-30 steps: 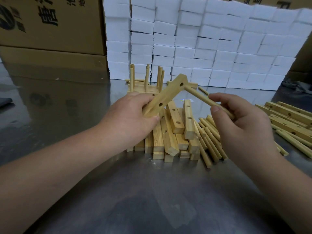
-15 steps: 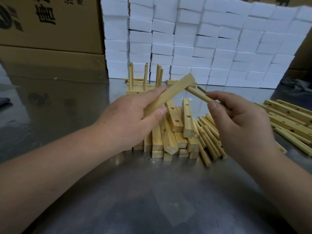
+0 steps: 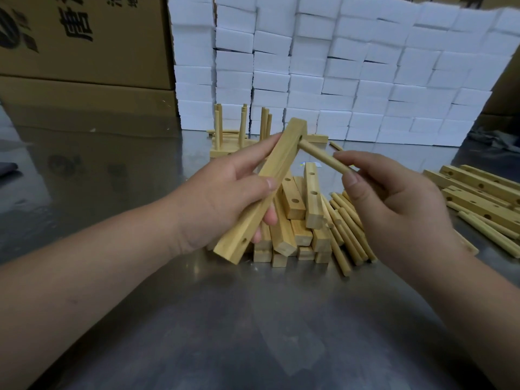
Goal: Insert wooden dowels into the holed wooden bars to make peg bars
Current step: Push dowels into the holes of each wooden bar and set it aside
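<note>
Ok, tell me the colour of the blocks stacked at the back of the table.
Plain white: the stacked blocks show clearest in the head view.

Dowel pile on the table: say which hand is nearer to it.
Right. The right hand sits right beside the dowel pile, partly over it; the left hand is farther left, across the stacked bars.

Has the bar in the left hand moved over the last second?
Yes: the bar tilted steeper, its near end dropping to the front edge of the pile of bars.
</note>
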`<state>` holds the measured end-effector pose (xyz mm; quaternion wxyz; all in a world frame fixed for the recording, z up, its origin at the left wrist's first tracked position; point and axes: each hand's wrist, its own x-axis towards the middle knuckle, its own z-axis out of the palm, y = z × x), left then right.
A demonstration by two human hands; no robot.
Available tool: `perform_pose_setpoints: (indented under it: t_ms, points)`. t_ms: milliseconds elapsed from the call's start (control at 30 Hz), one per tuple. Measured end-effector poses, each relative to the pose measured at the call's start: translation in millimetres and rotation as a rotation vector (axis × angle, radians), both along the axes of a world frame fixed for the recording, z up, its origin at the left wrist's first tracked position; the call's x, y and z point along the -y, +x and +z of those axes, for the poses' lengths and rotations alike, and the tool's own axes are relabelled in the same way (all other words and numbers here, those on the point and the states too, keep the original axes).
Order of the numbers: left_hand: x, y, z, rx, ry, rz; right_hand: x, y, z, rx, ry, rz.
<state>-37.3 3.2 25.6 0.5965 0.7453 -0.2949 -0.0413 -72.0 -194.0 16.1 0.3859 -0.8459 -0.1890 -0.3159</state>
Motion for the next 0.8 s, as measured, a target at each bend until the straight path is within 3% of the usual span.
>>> perform_pose_setpoints:
  t_ms: [533, 800]
  points:
    - [-1.7, 6.5, -3.6, 0.082, 0.047, -0.058, -1.4, -3.5, -2.4, 0.119, -0.101, -0.071]
    - [0.1, 3.8, -3.6, 0.193, 0.135, 0.048, -1.8, -3.3, -0.3, 0.12, -0.184, -0.132]
